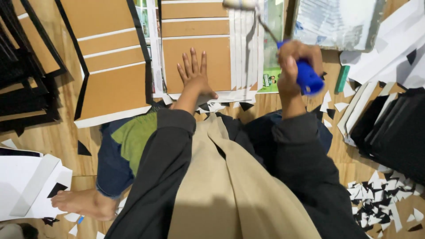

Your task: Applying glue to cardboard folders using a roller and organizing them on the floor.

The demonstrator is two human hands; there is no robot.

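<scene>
We see the left hand (195, 73) lying flat and open, all fingers spread, pressing on a brown cardboard panel (197, 62) that lies on the floor just in front of the knees. The right hand (292, 66) is closed tight around the blue handle (307, 77) of a paint roller (241, 4) — the thin metal rod goes up from the handle to the pale roller head, which is at the top edge of the view, over the white paper strips (245, 48) beside the panel.

We count two hands and one roller. The panel under the left hand shows three brown sections, divided by thin white lines. A second board (110, 66) of the same kind lies tilted to the left, with a black border — we count four brown sections on it.

A stack of black frames (394, 128) lies at the right, and small black and white paper scraps (385, 199) lie below it.
</scene>
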